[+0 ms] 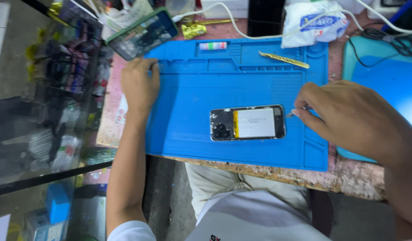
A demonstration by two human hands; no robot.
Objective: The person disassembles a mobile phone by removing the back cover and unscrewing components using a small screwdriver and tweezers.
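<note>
Lit phone screen (142, 34), white-blue packet (314, 22)

On the worktop (349, 176) we had the mat (192, 102), and the opened phone (247, 123) lay on its near middle. Tweezers (284, 60) sat behind it in the mat's far tray. Our left hand (140, 85) rested at the mat's left edge, our right hand (349, 118) just right of the phone. A second phone (142, 34) lay beyond the far-left corner.

Bright, even overhead light, soft shadows, glare on the glass case (45, 111), wide-angle bending and blur at edges.
</note>
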